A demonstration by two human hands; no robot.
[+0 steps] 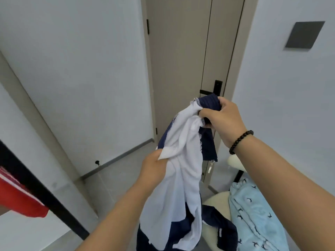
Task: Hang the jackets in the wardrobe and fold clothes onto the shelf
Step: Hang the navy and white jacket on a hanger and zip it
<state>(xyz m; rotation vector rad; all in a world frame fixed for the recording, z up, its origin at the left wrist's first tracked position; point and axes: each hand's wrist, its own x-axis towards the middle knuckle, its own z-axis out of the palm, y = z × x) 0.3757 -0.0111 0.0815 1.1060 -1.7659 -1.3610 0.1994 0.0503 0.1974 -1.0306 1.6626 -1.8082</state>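
— Jacket (183, 171), navy outside with a white lining: we see it held up in the air in front of the closed door (181, 69), turned partly inside out so the lining faces us.

— We agree. Our right hand (223, 120) grips the top of it, fingers curled round the bunched navy fabric near the ribbed edge, thumb pressed against the white lining. A dark bead bracelet (241, 142) sits on that wrist.

— And our left hand (154, 169) is lower, pinching a fold of the white lining between thumb and fingers. The rest of the jacket hangs down between our forearms, and its lower navy part drapes onto a cream chair (217, 200) at the bottom right.

— A silver zip pull (210, 166) dangles from the navy edge under the right hand. On the same chair, just beside the jacket's trailing part, we see a light blue garment (257, 214) printed with small dark birds.

— At the far left, a black rail (41, 192) slants across, with a red garment (20, 198) beside it. We cannot tell whether that one hangs on a hanger.

— A dark grey square panel (304, 34) is on the wall at upper right.
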